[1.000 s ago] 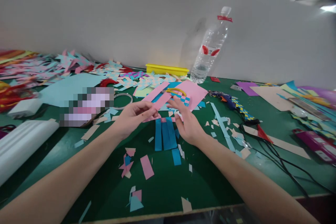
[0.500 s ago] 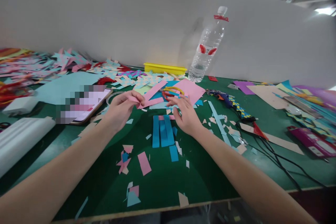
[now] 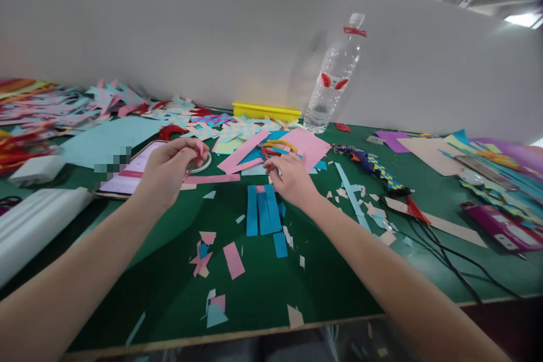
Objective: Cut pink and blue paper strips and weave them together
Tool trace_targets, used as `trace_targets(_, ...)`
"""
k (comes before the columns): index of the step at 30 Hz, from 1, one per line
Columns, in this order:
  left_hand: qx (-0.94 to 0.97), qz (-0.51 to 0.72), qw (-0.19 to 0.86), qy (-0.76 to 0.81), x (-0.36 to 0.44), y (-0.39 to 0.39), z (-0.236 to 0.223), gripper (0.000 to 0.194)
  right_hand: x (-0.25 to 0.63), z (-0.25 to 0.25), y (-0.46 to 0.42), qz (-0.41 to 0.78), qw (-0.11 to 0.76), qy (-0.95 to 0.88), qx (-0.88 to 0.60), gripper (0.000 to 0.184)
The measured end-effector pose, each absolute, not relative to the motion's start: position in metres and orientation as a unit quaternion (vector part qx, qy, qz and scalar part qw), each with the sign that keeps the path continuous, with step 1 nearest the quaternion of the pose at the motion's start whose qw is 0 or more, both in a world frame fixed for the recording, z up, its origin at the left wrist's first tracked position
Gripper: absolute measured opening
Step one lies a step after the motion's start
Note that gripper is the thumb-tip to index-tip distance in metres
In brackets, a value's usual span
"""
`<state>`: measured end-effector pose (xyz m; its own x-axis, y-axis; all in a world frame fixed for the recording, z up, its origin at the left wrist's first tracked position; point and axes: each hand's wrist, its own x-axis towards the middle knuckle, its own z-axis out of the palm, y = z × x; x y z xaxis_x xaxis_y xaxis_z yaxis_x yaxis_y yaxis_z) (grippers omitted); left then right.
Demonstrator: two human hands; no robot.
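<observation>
My left hand (image 3: 167, 167) is closed in a pinch beside the phone, with a bit of pink at its fingertips. A narrow pink paper strip (image 3: 214, 179) runs rightward from under this hand. Over the table's middle, my right hand (image 3: 291, 175) has curled fingers with thumb and forefinger close together; what they hold, if anything, cannot be made out. Just below it lies a blue slit paper piece (image 3: 267, 215), a short pink part showing at its top. Scissors (image 3: 278, 147) with yellow and red handles lie behind my right hand, near wider pink strips (image 3: 246, 151) and a pink sheet (image 3: 309, 144).
A phone (image 3: 127, 176) and a white roll (image 3: 38, 232) are on the left. Behind stand a yellow tray (image 3: 267, 112) and a plastic bottle (image 3: 335, 79). Paper scraps (image 3: 233, 260) dot the front; black cables (image 3: 445, 260) and a purple pack (image 3: 500, 226) lie right.
My left hand has moved left and toward me, away from the wider pink strips. The narrow pink strip now shows beside it. My right hand's fingers have curled in and shifted slightly left.
</observation>
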<state>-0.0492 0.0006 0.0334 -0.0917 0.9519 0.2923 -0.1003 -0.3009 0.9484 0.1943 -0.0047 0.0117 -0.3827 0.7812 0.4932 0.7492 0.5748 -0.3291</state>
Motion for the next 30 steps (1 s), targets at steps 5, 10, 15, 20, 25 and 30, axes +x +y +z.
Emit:
trace_targets(5,0.541,0.563,0.421,0.461,-0.057,0.003,0.012,0.009,0.189,0.002,-0.006,0.05,0.29,-0.822,-0.488,0.024)
trace_targets(10,0.57,0.511,0.427,0.481,-0.054,-0.001,0.009,0.009,0.196,-0.007,-0.01,0.045,0.308,-0.826,-0.47,0.025)
trace_targets(15,0.634,0.457,0.402,0.477,-0.053,-0.003,0.009,0.01,0.199,-0.008,-0.016,0.032,0.298,-0.85,-0.433,0.024)
trace_targets(20,0.671,0.401,0.39,0.486,-0.051,-0.003,0.004,0.021,0.198,-0.008,-0.017,0.026,0.26,-0.865,-0.428,0.024)
trace_targets(25,0.707,0.343,0.366,0.499,-0.05,-0.002,-0.003,0.022,0.198,-0.01,-0.016,0.016,0.239,-0.868,-0.434,0.026)
trace_targets(30,0.738,0.315,0.336,0.493,-0.049,-0.005,0.001,0.022,0.196,-0.012,-0.016,0.002,0.229,-0.876,-0.425,0.03)
